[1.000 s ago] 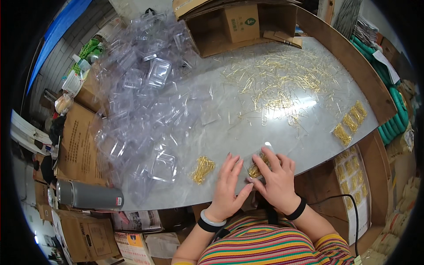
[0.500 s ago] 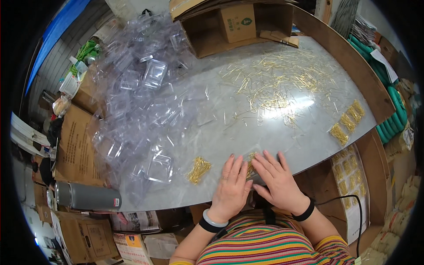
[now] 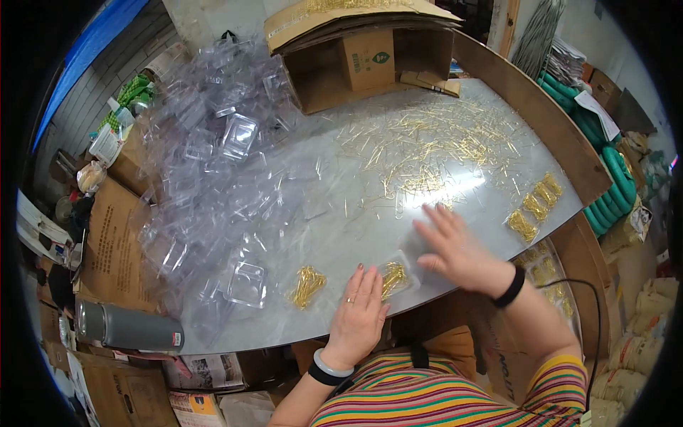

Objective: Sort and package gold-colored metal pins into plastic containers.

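My left hand [image 3: 361, 313] lies on the table with its fingers stretched out. Its fingertips rest at the left edge of a small clear plastic box [image 3: 409, 283] that holds gold wire hooks [image 3: 393, 277]. My right hand [image 3: 459, 252], a little blurred, is to the right of the box and farther off, fingers spread and nothing in it. Left of my left hand is a small pile of gold wire hooks [image 3: 307, 287]. Many loose gold hooks [image 3: 434, 146] are strewn over the far part of the table. Several filled bundles [image 3: 523, 225] stand in a row at the right edge.
A large heap of clear plastic boxes [image 3: 213, 164] covers the table's left side. A grey bottle [image 3: 135, 327] lies at the near left corner. An open cardboard box [image 3: 370, 60] stands at the back, and a cardboard wall [image 3: 526, 107] runs along the right. A black cable [image 3: 596, 313] hangs at right.
My right hand has lifted off the box and moved up and to the right, uncovering the box and its hooks. My left hand remains next to the box. The whole view has shifted slightly.
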A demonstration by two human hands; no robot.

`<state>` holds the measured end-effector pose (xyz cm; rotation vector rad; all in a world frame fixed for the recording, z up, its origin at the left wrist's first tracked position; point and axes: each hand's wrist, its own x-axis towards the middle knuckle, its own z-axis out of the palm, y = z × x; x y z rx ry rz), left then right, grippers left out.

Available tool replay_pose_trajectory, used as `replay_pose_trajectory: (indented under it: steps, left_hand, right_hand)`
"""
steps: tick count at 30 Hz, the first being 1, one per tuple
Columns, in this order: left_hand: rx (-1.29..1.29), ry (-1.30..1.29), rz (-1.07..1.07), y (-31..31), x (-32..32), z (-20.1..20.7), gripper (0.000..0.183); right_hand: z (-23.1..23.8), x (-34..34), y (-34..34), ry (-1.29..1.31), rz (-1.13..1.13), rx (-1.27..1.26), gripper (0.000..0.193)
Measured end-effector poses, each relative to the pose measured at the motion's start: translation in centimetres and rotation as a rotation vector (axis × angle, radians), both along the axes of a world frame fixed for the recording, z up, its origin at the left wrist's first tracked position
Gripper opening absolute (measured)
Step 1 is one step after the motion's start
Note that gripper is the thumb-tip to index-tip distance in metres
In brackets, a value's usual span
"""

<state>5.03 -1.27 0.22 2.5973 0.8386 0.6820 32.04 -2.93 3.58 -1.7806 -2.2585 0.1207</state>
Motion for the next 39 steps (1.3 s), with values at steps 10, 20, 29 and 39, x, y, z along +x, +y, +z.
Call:
replay_pose_trajectory:
  steps: [10, 20, 29, 39]
  left_hand:
    - [0.096, 0.014, 0.266, 0.5, -0.7, -0.2, 0.054]
    - [0.179, -0.144, 0.144, -1.4, -1.3, -0.2, 0.045]
    - [0.043, -0.087, -0.039, -0.8, 0.8, -0.7, 0.042]
    - [0.012, 0.011, 0.052, 1.1, 2.8, 0.2, 0.052]
  right_hand:
    - [-3.3, 1.2, -0.3, -0.106, -0.035, -0.062, 0.081]
    - [-3.4, -0.3, -1.3, -0.119, -0.04, 0.044, 0.074]
    - [-3.6, -2.9, -2.0, 0.146, -0.01, 0.151, 0.048]
    - [-4.3, -3.0, -2.0, 0.375, 0.033, 0.185, 0.036]
